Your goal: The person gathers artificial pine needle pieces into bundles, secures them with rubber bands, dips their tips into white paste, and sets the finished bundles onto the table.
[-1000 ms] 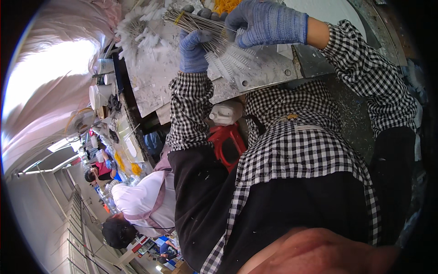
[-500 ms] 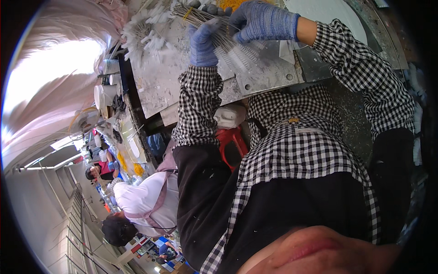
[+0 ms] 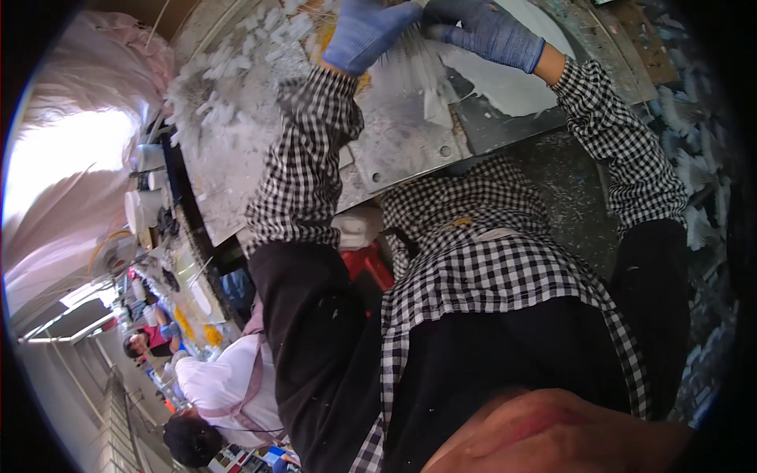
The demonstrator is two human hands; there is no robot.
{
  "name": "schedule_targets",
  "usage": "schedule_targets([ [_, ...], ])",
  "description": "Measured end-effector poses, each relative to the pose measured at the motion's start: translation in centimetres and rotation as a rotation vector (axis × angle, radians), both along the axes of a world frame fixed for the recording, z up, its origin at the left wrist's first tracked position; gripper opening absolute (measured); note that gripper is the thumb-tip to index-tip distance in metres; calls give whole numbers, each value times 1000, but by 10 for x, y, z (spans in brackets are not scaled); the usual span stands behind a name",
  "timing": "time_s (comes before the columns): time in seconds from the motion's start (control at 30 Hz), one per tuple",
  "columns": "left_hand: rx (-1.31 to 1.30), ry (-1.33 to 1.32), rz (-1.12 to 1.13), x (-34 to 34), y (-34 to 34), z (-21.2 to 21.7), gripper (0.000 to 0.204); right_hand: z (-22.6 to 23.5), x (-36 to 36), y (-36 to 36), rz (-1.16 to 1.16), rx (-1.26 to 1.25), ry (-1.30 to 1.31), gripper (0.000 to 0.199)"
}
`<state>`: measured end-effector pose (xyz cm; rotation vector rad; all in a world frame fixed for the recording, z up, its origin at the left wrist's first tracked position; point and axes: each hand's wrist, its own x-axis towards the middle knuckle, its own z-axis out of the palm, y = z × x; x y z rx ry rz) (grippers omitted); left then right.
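Observation:
Both my hands wear blue knit gloves and meet at the top edge over the metal work surface. My left hand is closed round a bundle of thin wire-stemmed brushes. Their pale, see-through bristles fan out below and between the hands, smeared by motion; the wire stems are mostly hidden. Close to the left fingertips, my right hand has its fingers bent and drawn together at the bundle's side. What lies in its fingertips is too small to tell.
Loose clear-bristled brushes lie heaped at the table's far left. A large white patch covers a dark board on the right. More bristle pieces sit at the right rim. A co-worker in white is at lower left.
Both hands have moved farther up and away, and the right hand has shifted right. The wire stems that showed between them are now mostly out of sight. My view has shifted.

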<state>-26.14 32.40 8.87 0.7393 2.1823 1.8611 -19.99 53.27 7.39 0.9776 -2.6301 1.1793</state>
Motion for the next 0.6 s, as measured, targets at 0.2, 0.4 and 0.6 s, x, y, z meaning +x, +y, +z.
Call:
schedule_targets([
  [0.2, -192, 513, -167, -17, 61, 6, 52, -18, 3, 32, -236, 77, 14, 30],
  [0.4, -253, 465, -302, -25, 80, -5, 58, -37, 6, 47, -124, -112, -22, 40],
  [0.6, -294, 478, -531, -23, 78, -1, 55, -59, -2, 58, -142, 51, 14, 40],
])
